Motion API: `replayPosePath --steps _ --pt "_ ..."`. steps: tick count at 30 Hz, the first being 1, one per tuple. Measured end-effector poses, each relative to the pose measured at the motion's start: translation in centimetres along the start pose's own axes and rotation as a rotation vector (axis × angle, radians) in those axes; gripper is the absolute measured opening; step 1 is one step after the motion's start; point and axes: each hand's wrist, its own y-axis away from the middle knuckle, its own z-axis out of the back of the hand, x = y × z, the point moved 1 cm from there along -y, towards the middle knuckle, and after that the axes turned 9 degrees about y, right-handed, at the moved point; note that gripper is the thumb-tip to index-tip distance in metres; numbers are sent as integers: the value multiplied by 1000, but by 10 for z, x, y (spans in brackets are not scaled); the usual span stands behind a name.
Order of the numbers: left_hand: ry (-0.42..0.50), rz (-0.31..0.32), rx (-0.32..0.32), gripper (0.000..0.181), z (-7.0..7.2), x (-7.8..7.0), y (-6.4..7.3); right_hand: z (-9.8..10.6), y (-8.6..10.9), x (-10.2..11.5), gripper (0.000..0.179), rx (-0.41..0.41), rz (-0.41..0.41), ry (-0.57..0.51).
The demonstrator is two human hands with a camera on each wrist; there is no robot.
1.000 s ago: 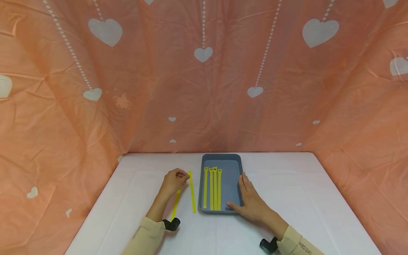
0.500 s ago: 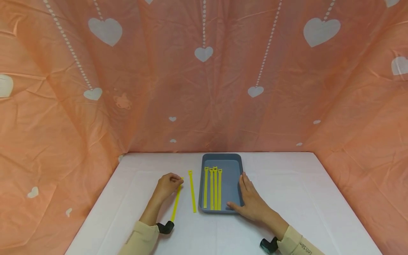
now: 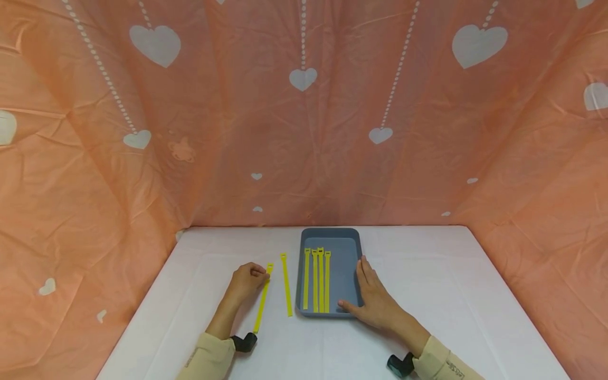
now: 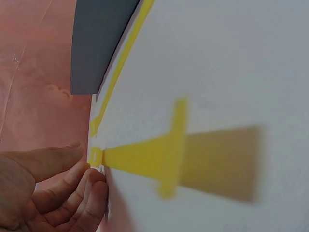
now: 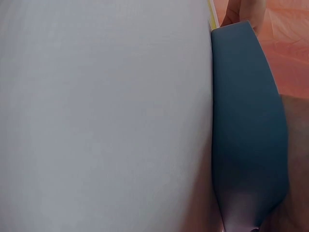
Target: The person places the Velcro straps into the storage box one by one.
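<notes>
My left hand (image 3: 248, 279) holds its thumb and fingertips at the slotted head of a yellow strap-like cable tie (image 3: 262, 306), pinching it near the far end. In the left wrist view this cable tie (image 4: 145, 155) runs from the fingertips toward the camera, its near end blurred. A second yellow cable tie (image 3: 287, 287) lies between that hand and the grey-blue tray (image 3: 345, 264). Inside the tray, several yellow cable ties (image 3: 321, 285) lie side by side. My right hand (image 3: 377, 302) rests against the tray's right side, fingers straight along the outer wall, thumb over the near corner.
A white cloth (image 3: 442, 285) covers the table under everything. Peach curtains (image 3: 304, 132) with white hearts stand behind and on both sides. A black camera (image 3: 244, 343) is worn on the left wrist, another black camera (image 3: 400, 365) on the right.
My left hand has moved left and nearer from the cable tie beside the tray to the outer one, whose head now shows past the fingertips. The right hand and tray have stayed put.
</notes>
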Motion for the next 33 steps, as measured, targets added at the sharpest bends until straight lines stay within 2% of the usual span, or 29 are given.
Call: replayPosePath --steps 9,16,24,33 --pt "15 -7 5 17 0 4 -1 0 -1 0 121 -5 7 9" --pt "32 15 27 22 -2 5 -1 -1 -1 0 121 -24 17 11" --pt "19 29 7 28 -6 5 -1 -3 0 -2 121 -13 5 -6" --pt "16 36 -5 27 -9 12 -4 -2 -1 -2 122 -12 9 -8"
